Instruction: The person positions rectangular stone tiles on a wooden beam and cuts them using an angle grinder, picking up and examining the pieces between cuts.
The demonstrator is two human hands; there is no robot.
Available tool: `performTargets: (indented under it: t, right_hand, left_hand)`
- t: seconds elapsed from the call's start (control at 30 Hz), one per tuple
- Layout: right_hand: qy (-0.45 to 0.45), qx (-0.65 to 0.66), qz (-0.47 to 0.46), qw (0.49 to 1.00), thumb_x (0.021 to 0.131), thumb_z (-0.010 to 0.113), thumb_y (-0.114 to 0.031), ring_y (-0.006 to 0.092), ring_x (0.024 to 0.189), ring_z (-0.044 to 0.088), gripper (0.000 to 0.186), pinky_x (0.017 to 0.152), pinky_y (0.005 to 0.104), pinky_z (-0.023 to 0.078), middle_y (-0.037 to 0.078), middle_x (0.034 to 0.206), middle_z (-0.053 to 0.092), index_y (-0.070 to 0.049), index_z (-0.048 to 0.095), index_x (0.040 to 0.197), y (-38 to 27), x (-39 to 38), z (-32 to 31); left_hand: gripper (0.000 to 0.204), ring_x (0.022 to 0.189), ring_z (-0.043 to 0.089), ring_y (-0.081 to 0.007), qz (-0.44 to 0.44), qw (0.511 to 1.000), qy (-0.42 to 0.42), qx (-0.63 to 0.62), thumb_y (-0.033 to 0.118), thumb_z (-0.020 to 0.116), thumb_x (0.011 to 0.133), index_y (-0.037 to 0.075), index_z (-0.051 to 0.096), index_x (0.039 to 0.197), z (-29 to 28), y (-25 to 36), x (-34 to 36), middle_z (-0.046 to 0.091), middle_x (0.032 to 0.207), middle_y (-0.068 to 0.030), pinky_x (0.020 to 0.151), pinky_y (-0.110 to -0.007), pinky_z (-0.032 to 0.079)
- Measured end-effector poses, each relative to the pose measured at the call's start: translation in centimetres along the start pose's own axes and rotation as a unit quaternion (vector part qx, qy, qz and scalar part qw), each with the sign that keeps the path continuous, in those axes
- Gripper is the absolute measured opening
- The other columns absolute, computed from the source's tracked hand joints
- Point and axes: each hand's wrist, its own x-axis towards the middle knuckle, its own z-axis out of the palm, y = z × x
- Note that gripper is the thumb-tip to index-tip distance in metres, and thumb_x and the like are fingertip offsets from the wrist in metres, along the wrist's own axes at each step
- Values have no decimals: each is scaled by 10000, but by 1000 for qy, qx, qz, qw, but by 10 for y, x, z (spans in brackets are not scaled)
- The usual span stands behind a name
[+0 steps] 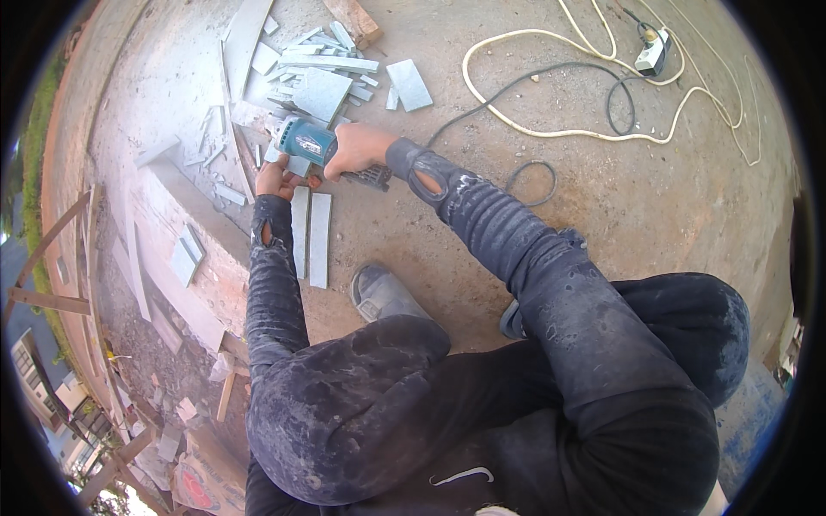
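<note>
My right hand (pixel 361 148) is wrapped round a teal handheld electric cutter (pixel 306 142) with a dark cord behind it. The blade is hidden from this view. Just below the tool's front end, my left hand (pixel 274 179) pinches a small pale grey-green tile piece (pixel 298 166). Hand, tile and cutter are close together; whether the blade touches the tile cannot be seen. Two long narrow tile strips (pixel 318 241) lie side by side on the ground, close to my left wrist.
Beyond the cutter lies a pile of cut tile strips with a larger tile (pixel 322 95) on top. A square tile (pixel 409 84) lies to its right. A cream cable (pixel 516 125) loops toward a white power socket box (pixel 652 53). A low ledge edge (pixel 198 206) runs along the left.
</note>
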Motion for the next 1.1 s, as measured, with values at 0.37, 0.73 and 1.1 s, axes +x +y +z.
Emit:
performTargets:
  t: [0.37, 0.73, 1.1]
  right_hand:
    - [-7, 31, -18, 999, 552, 756, -314, 327, 779, 674, 585, 695, 370, 531, 245, 869, 677, 100, 627, 944, 11, -16, -1]
    - [-13, 8, -14, 1000, 559, 759, -333, 345, 829, 667, 638, 715, 379, 525, 251, 927, 668, 91, 601, 1008, 17, -31, -1]
    - [-2, 6, -4, 1000, 555, 758, -336, 344, 845, 662, 651, 728, 384, 522, 250, 943, 663, 91, 596, 1019, 18, -27, 0]
  left_hand:
    - [268, 1027, 584, -307, 6, 1000, 11, -12, 88, 529, 974, 6, 484, 1225, 7, 3, -13, 541, 1163, -128, 860, -458, 552]
    - [296, 1005, 623, -338, -5, 1000, -13, -21, 139, 553, 976, 39, 492, 1248, -1, -1, 1, 565, 1174, -130, 790, -467, 561]
    - [303, 976, 634, -343, -8, 1000, 18, -13, 122, 542, 975, 47, 492, 1264, 5, 0, -5, 569, 1184, -130, 758, -463, 571]
